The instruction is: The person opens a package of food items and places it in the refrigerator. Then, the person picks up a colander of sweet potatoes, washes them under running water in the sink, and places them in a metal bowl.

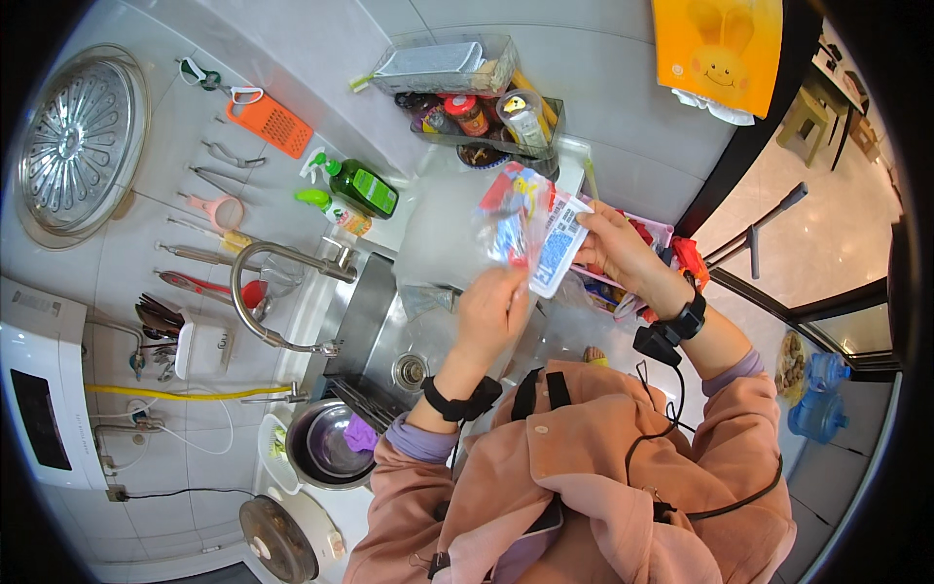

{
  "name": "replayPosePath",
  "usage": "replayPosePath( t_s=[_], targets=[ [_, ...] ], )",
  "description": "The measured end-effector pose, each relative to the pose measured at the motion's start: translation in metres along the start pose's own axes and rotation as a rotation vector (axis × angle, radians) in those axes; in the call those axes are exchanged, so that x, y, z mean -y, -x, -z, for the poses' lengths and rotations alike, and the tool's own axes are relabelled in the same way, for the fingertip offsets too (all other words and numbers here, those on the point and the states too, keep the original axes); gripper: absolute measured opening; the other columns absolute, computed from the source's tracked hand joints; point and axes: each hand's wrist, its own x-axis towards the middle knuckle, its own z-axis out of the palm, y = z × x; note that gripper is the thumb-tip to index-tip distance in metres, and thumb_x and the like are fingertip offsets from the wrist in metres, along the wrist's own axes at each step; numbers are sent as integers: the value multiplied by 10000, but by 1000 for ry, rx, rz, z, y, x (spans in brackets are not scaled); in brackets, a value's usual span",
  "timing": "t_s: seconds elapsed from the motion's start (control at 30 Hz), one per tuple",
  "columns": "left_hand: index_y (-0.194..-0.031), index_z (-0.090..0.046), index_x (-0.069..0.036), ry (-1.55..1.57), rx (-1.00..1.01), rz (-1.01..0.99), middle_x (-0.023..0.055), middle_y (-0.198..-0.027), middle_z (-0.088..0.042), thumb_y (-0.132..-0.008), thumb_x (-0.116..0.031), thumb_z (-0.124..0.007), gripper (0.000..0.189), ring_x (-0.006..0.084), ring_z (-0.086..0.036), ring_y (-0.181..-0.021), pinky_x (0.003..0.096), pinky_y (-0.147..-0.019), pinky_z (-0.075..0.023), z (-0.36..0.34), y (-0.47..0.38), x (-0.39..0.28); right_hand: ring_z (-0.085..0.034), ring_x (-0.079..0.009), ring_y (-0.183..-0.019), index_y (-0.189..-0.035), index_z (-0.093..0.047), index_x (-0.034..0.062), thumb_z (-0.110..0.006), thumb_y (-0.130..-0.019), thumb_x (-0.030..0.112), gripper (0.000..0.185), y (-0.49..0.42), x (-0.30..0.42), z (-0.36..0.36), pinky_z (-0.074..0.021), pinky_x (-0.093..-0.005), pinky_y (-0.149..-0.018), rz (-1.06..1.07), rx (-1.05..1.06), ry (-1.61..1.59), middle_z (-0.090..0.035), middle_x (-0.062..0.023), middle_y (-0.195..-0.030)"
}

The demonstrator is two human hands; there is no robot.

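Note:
Above the right side of the sink, my left hand (492, 317) pinches the lower end of a clear plastic wrapper (514, 212) with red, yellow and blue print, which is partly blurred. My right hand (616, 244) grips the right edge of a shallow white plastic tray pack (560, 248); blue printing and writing cover its facing side. Wrapper and tray pack lie side by side, and I cannot tell whether they are joined. Behind them a large translucent plastic bag or sheet (438, 226) spreads over the counter and the sink's edge.
The stainless steel sink (379, 350) has a gooseneck faucet (244, 292). Green pump bottle (365, 188) and spray bottle (339, 212) stand behind it. Wire racks (503, 87) hold jars. A pink basket (660, 230) with packets is at right. Nested metal bowls (299, 445) sit at lower left.

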Motion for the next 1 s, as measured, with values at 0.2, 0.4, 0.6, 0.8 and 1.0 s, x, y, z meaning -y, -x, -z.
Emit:
replayPosePath(
  t_s=[0.2, 0.4, 0.6, 0.8, 1.0],
  targets=[
    [-986, -645, -35, -17, 29, -198, 34, -667, -618, -740, -87, -694, 256, 205, -593, -543, 301, -504, -469, 53, -6, -10, -609, -67, -660, -929, -437, 79, -467, -998, 203, 145, 14, 9, -3, -485, -192, -521, 192, -66, 259, -573, -11, -810],
    [-894, -664, -47, -281, 44, -139, 113, -852, -639, -776, -192, -706, 192, 307, -596, -849, 405, -745, -454, 74, -87, 2, -622, -86, -740, -962, -469, 52, -503, -983, 192, 146, 31, -13, -12, -540, -228, -603, 186, 17, 395, -605, -32, -863],
    [-829, -660, 0, 4, 834, 154, 110, -751, -654, -818, -176, -682, 178, 233, -612, -710, 352, -646, -472, 13, -115, 24, -604, -82, -790, -958, -477, 44, -526, -970, 178, 143, 61, -38, -19, -543, -247, -649, 199, 21, 491, -598, -19, -873],
    [-762, -667, -30, 338, 855, -134, 138, -704, -653, -800, -205, -663, 179, 308, -636, -693, 385, -652, -490, -39, -87, -18, -612, -96, -820, -1076, -508, 11, -503, -959, 129, 166, 93, -63, -13, -549, -251, -674, 134, -178, 461, -605, -45, -920],
    [-873, -646, -63, 450, 482, -399, 90, -924, -628, -805, -148, -675, 112, 281, -575, -871, 391, -749, -448, -50, -43, -44, -596, -110, -948, -1136, -529, 66, -513, -951, 107, 190, 96, -83, 10, -556, -298, -789, 245, -394, 244, -586, -47, -1031]
  ],
)
